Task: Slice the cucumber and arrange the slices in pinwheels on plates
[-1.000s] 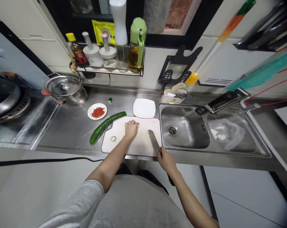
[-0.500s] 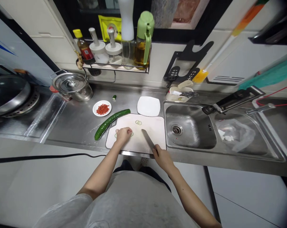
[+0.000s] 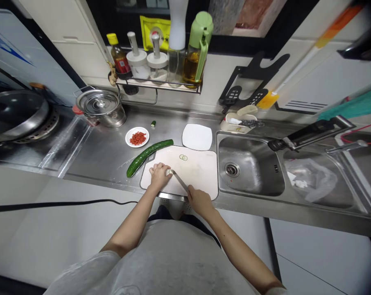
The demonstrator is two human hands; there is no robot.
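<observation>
On the board [image 3: 200, 176], I'm likely slicing.
Right grip [image 3: 200, 200] wraps knife [image 3: 179, 180]; left grip [image 3: 159, 176] pinches cucumber [image 3: 169, 172], perhaps; next cut needs steadiness.

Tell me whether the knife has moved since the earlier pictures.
Yes. Judged against the sink, the knife has moved left, away from it; its tip is now beside the left hand.

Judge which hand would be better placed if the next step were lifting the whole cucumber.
Probably the left hand: it is nearer the whole cucumber, though it seems to hold a small pale piece. The right hand is farther away and grips the knife.
</observation>
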